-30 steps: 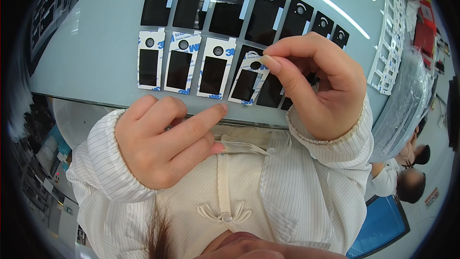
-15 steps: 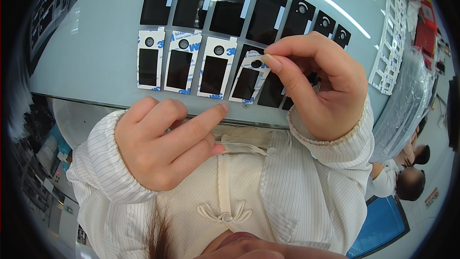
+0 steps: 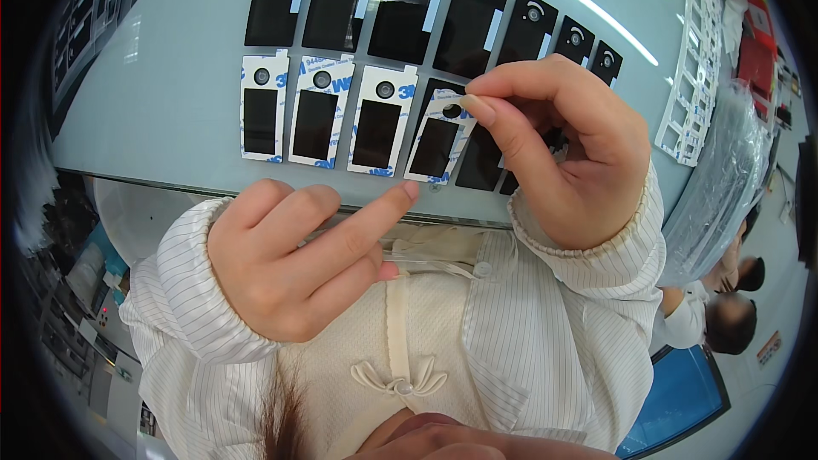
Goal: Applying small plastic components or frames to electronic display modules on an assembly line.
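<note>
My right hand [image 3: 578,153] pinches the upper right corner of a white adhesive frame [image 3: 428,177] with blue print between thumb and forefinger. The frame lies at a slant over a black panel, whose dark edge shows along its upper left side. My left hand [image 3: 298,260] holds nothing, its forefinger stretched out with the tip at the frame's lower edge; whether it touches cannot be made out. The other left fingers are bent. To the left, three black panels [image 3: 379,132] carry similar white frames around a dark window and a round lens.
A row of several bare black panels [image 3: 407,13] with pale side strips lies behind on the glass-topped table [image 3: 183,111]. Under my right hand are more panels, partly hidden. White cut-out sheets [image 3: 688,77] and clear plastic wrap [image 3: 716,187] lie at the right; another person [image 3: 728,324] is beyond.
My left hand has shifted slightly right, bringing its forefinger tip to the frame's lower edge. My right hand keeps its pinch. The panels sit marginally farther left in the picture.
</note>
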